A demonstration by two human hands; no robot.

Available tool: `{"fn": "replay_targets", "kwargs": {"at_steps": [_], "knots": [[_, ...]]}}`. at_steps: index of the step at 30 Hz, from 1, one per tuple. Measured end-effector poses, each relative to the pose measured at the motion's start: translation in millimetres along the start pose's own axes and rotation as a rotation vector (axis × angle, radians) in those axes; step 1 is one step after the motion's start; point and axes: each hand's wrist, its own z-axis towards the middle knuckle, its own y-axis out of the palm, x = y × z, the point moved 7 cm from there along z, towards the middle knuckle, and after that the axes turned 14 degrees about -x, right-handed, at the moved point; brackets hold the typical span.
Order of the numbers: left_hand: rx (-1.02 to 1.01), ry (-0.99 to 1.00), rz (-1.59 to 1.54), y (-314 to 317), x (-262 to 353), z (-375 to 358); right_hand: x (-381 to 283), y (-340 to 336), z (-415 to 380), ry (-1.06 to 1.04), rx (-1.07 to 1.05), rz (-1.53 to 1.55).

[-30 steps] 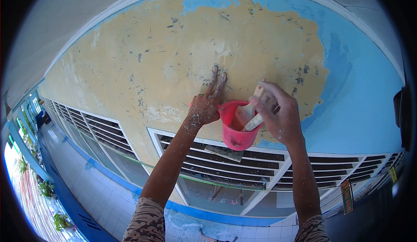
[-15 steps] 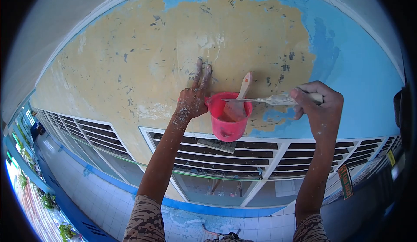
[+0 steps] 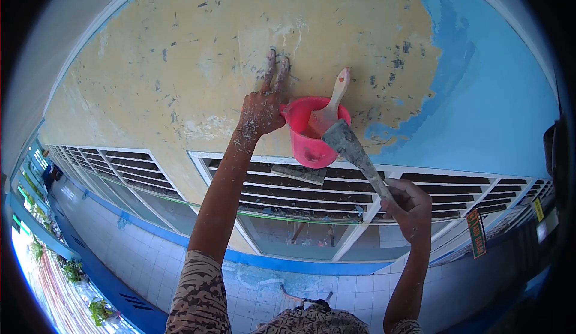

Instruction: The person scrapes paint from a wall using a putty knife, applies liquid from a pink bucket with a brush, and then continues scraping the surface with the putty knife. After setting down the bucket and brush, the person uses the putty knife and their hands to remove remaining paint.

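My left hand [image 3: 263,109] grips the handle of a pink plastic cup [image 3: 312,149], with two fingers stretched up against the wall. A brush [image 3: 339,89] with a pale wooden handle leans inside the cup, its bristles down. My right hand [image 3: 409,208] is closed round the lower end of a stained putty knife [image 3: 355,154], whose broad end points up and left beside the cup's right rim. Behind them is the wall [image 3: 210,64], beige and scuffed, with blue paint [image 3: 498,112] to the right.
Below the cup, a flat grey block [image 3: 298,174] lies at the louvred window frame [image 3: 384,181]. A green string runs across the louvres. A hanging sign [image 3: 476,233] is at the right. Potted plants [image 3: 102,311] stand at the lower left, beyond the tiled floor [image 3: 144,262].
My right hand has moved down and left, and the putty knife has swung from level across the cup to a steep slant beside it. The view has tilted, so the wall and cup appear higher.
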Motion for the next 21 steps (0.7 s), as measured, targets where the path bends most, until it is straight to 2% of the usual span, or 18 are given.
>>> {"fn": "replay_targets", "kwargs": {"at_steps": [3, 5, 7, 8, 11, 18, 21], "knots": [[-0.017, -0.012, 0.009, 1, 0, 0, 36, 18, -12, -0.096, -0.038, 0.161], [-0.01, -0.007, -0.001, 1, 1, 1, 52, 25, -24, -0.119, 0.007, 0.188], [-0.017, -0.017, -0.001, 0, 1, 0, 70, 29, -35, -0.059, 0.012, 0.473], [-0.02, -0.015, -0.002, 0, 2, 0, 73, 30, -38, -0.058, 0.014, 0.475], [-0.016, -0.029, -0.013, 4, 0, -4, 87, 43, -45, -0.014, -0.04, 0.935], [0.017, -0.042, 0.011, 10, -2, -8, 87, 26, -38, -0.041, 0.052, 0.703], [-0.007, -0.059, 0.02, 9, -1, -13, 47, 3, -16, -0.07, 0.118, 0.615]]}}
